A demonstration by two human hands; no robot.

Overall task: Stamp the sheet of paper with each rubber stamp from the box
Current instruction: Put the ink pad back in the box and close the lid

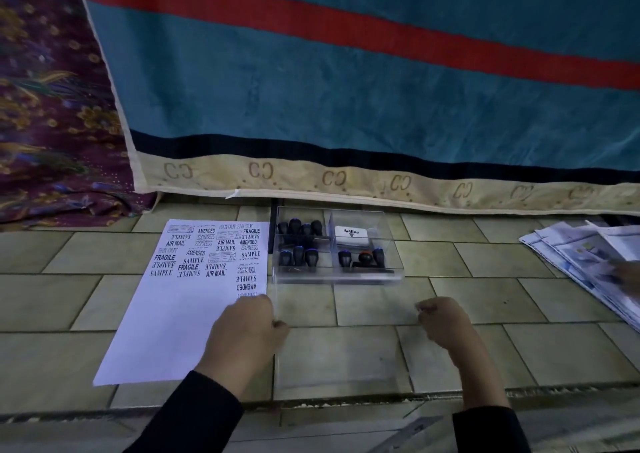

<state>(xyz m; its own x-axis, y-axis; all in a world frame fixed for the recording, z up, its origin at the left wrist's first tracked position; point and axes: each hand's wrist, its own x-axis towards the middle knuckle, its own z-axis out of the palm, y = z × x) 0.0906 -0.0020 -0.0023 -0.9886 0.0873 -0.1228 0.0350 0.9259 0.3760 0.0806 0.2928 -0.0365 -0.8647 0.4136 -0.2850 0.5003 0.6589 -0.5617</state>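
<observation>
Sheet of paper [180,314] lies flat on the tiled floor [450,300], long axis running away from the person, its far half crowded with black stamped words. The left hand [247,324] and right hand [441,317] each pinch an edge of a clear lid [343,359], grips narrow. The box [337,277] of stamps [299,241] sits just right of the sheet.

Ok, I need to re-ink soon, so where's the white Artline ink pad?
In the head view the Artline ink pad sits in the back right compartment of the clear box, right of the sheet of paper, with black stamps just in front.
</observation>
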